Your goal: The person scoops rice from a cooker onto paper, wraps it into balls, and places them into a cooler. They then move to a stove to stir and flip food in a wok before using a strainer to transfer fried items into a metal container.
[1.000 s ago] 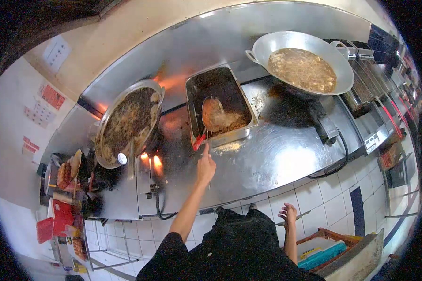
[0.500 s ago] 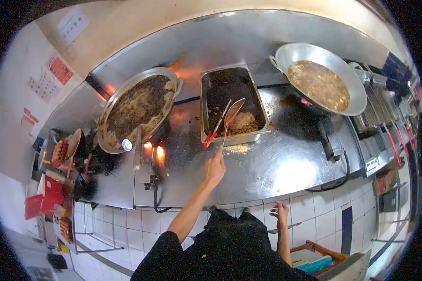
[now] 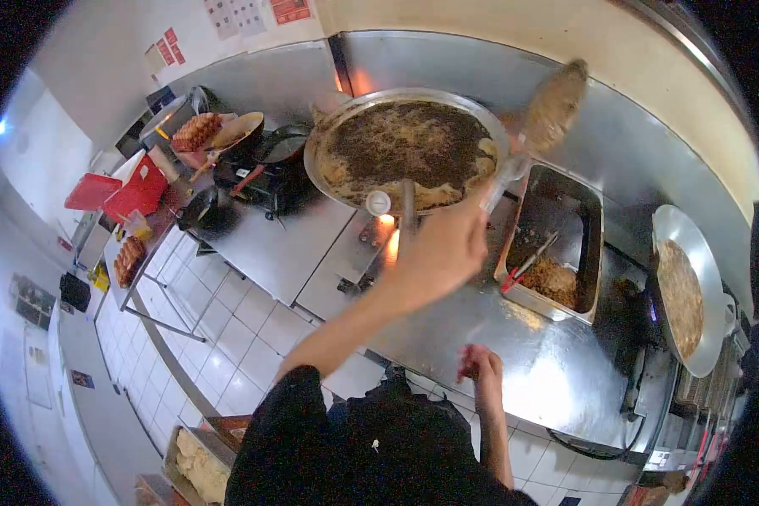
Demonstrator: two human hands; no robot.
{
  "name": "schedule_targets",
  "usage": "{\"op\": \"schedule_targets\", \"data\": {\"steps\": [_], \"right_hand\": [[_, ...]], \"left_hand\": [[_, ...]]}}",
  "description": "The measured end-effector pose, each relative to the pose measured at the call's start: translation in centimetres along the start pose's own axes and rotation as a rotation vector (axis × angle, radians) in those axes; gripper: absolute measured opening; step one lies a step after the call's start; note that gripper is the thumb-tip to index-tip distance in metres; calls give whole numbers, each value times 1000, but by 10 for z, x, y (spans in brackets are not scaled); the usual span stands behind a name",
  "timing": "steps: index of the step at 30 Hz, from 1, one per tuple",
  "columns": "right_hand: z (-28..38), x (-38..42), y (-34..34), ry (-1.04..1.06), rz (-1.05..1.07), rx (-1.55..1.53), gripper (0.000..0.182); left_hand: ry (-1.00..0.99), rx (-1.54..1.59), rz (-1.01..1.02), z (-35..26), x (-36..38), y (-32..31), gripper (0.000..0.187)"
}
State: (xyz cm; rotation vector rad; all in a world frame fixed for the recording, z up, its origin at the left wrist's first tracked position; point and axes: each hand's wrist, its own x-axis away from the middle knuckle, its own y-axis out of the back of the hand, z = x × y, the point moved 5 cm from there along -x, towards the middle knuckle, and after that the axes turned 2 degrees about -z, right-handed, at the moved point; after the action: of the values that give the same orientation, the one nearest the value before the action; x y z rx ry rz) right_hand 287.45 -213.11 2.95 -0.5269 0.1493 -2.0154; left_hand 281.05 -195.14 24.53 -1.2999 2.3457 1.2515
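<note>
My left hand (image 3: pixel 451 249) is closed round the handle of a long skimmer (image 3: pixel 555 110). Its wide head is raised near the steel back wall and blurred by motion. Left of it, dark oil bubbles in a large wok (image 3: pixel 312 169), with pale froth along its rim. A dial thermometer (image 3: pixel 378 202) sits at the wok's front edge beside its handle. Below my left hand's right side is a deep steel tray (image 3: pixel 597 253), holding brown crumbs and red-handled tongs (image 3: pixel 531 263). My right hand (image 3: pixel 481 367) hangs by the counter's front edge, fingers loosely bent, nothing visible in it.
Flame glows (image 3: pixel 391 244) under the front of the left wok. A second wok (image 3: pixel 707 304) of bubbling oil stands at the right. Black pans (image 3: pixel 282 145), egg trays (image 3: pixel 196 132) and a red container (image 3: pixel 137 192) are at the left. A bin of pale food (image 3: pixel 201 464) stands lower left.
The view has turned left. My left hand has taken the skimmer out of the tray and lifted it up towards the left wok. The tongs still lie in the tray.
</note>
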Motion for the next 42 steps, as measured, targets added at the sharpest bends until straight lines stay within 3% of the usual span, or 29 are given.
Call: {"op": "schedule_targets", "data": {"steps": [4,5,6,8,10,12,13,15,16,18,20,22,23,25,26,28,31,34,41,42], "right_hand": [[41,-40,-115,-258,334,-412,54],[57,-49,-140,-303,407,-506,57],[62,-64,-152,-298,411,-508,57],[72,-95,-172,-229,443,-609,47],[87,-106,-172,-216,382,-595,39],[79,-120,-164,-297,584,-844,37],[82,-114,-163,-297,596,-842,37],[90,-100,-150,-271,338,-723,30],[93,-97,-153,-263,348,-707,30],[91,-90,-156,-216,295,-623,30],[85,-82,-165,-199,249,-578,30],[82,-77,-170,-189,198,-527,30],[83,-75,-173,-174,187,-515,30],[82,-72,-174,-150,148,-486,31],[81,-70,-173,-152,153,-481,31],[81,-68,-169,-148,133,-467,32],[84,-61,-172,-132,134,-451,34],[88,-57,-178,-160,66,-443,34],[99,-51,-167,-176,115,-523,38],[99,-51,-167,-184,121,-539,37]], "left_hand": [[222,17,23,56,-7,88,40],[178,-67,-16,93,-7,104,40],[137,-150,-55,126,-5,120,40],[375,-104,-16,160,3,156,41],[344,-254,-15,225,7,186,40],[310,-413,-18,269,7,203,39],[314,-513,-30,279,7,211,37],[309,-616,-46,290,6,223,33],[308,-612,-66,296,6,223,33],[391,-428,79,323,14,208,29],[613,-210,217,343,27,187,20],[798,180,119,316,42,168,15],[799,182,108,315,45,162,15],[968,611,38,315,56,146,23],[968,613,31,312,58,146,23],[1130,1031,-51,294,60,143,17],[1086,1309,-49,284,65,132,12],[1119,1513,-115,276,67,122,9],[1012,1397,-126,319,50,120,13],[1057,1338,-213,316,43,129,12]]}}
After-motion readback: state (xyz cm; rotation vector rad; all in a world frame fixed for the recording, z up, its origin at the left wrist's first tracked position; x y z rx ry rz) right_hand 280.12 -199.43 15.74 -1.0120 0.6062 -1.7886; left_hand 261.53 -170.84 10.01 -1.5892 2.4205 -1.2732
